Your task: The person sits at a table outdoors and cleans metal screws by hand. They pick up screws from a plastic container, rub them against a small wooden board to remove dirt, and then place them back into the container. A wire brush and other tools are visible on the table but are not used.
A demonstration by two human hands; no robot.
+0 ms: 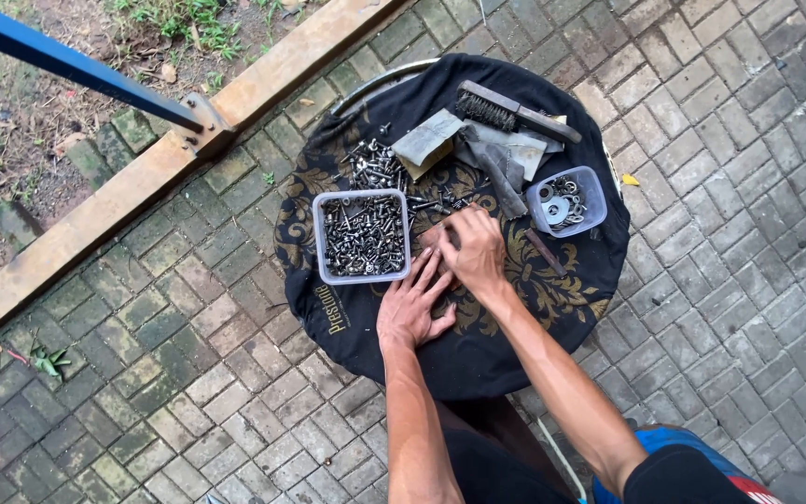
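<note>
Near the frame's centre, on a round worktop (478, 359) draped in black cloth, the right hand (474, 250) bends its fingers down over small loose screws (433, 202); whether they pinch one I cannot tell. Just below and left of it, the left hand (411, 303) lies flat, fingers spread and released, touching the cloth beside a square tub (362, 235) already well filled with screws. A scattered heap (372, 165) above the tub remains unsorted, so the sorting looks, by my judgement, partly done. At the right sits one smaller tub (566, 200) of washers. Two tubs, then, one wire brush (513, 110) at the upper edge, and some folded sandpaper sheets (428, 141). Brick paving (720, 140) surrounds everything.
</note>
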